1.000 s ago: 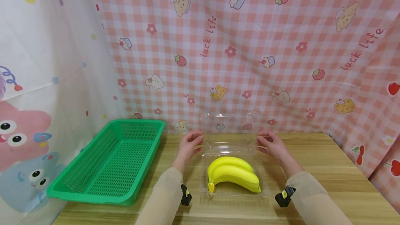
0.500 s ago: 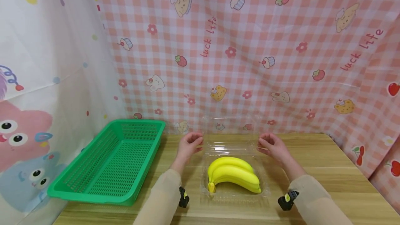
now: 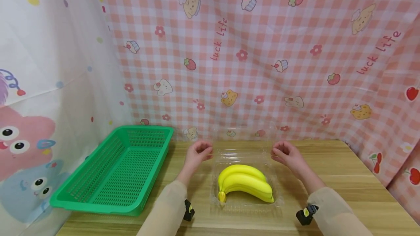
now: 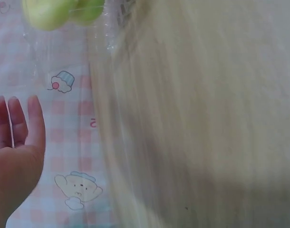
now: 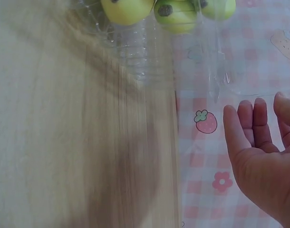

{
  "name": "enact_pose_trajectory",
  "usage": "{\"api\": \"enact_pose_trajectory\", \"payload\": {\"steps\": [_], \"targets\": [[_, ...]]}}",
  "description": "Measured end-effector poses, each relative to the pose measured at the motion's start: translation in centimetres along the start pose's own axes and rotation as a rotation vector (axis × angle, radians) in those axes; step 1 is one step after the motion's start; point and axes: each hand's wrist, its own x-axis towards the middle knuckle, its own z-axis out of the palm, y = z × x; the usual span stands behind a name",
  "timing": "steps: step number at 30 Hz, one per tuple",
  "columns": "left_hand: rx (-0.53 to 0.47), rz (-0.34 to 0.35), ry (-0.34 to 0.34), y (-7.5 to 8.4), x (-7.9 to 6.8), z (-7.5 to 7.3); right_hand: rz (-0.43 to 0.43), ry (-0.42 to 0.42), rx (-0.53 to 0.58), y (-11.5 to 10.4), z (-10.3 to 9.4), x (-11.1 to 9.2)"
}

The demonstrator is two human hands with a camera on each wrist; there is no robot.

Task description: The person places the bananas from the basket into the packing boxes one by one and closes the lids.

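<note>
A clear plastic clamshell container (image 3: 279, 203) stands on the table with a bunch of yellow bananas (image 3: 244, 183) lying in its base. Its transparent lid (image 3: 242, 142) is raised at the back, above the fruit. At the lid's left edge, my left hand (image 3: 198, 155) pinches the plastic; my right hand (image 3: 289, 156) pinches the opposite edge. In the right wrist view, thumb and forefinger meet at the lid's rim, while the other fingers (image 5: 233, 126) stay fairly straight. The left wrist view cuts off the left thumb. Banana ends (image 5: 128, 9) show through the plastic there.
To the left stands a green perforated basket (image 3: 126, 174) with nothing in it. The wooden table (image 3: 357, 199) meets a pink checked cloth (image 3: 210, 79) behind the container. A white printed curtain (image 3: 65, 94) hangs on the left.
The lid's top edge has come lower in the head view. Both hands have sunk slightly with it, and the forearms have spread a little outward. The bananas and basket stay put.
</note>
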Motion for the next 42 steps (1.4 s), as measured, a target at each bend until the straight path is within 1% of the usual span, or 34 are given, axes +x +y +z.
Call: {"api": "enact_pose_trajectory", "payload": {"steps": [4,9,11,12,16,18,19,23,26,28,32,35,40,42], "targets": [[0.039,0.038,-0.048,-0.1,-0.4,-0.4,-0.031,-0.032,-0.022,0.2,-0.3,-0.4],[0.082,0.053,-0.092,-0.2,-0.8,-0.8,-0.088,-0.072,-0.094,0.4,-0.8,-0.9],[0.117,0.056,-0.106,0.5,-1.2,-0.8,-0.098,-0.080,-0.138,0.5,-1.0,-1.0],[0.137,0.058,-0.113,0.5,-1.2,-0.9,-0.102,-0.084,-0.162,0.5,-1.0,-1.1],[0.233,0.093,-0.120,0.5,-1.4,-1.2,-0.138,-0.107,-0.223,0.5,-1.3,-1.4],[0.259,0.116,-0.121,-0.1,-1.3,-1.5,-0.169,-0.120,-0.247,0.6,-1.4,-1.5],[0.267,0.127,-0.120,-0.1,-1.4,-1.5,-0.180,-0.125,-0.253,0.7,-1.5,-1.6],[0.293,0.142,-0.150,-0.1,-1.6,-1.8,-0.192,-0.123,-0.282,0.7,-1.6,-1.9],[0.309,0.133,-0.179,-0.2,-1.8,-1.9,-0.192,-0.115,-0.310,0.8,-1.7,-2.0],[0.299,0.131,-0.205,-0.2,-1.9,-2.0,-0.203,-0.121,-0.333,0.8,-1.8,-2.1],[0.273,0.152,-0.259,-0.2,-2.1,-2.1,-0.255,-0.166,-0.356,1.0,-2.0,-2.3],[0.268,0.170,-0.285,-0.3,-2.2,-2.3,-0.305,-0.200,-0.363,1.1,-2.1,-2.5],[0.289,0.192,-0.314,-0.3,-2.5,-2.4,-0.399,-0.228,-0.375,1.3,-2.1,-2.7],[0.312,0.194,-0.325,-0.3,-2.6,-2.4,-0.431,-0.233,-0.388,1.4,-2.1,-2.9]]}}
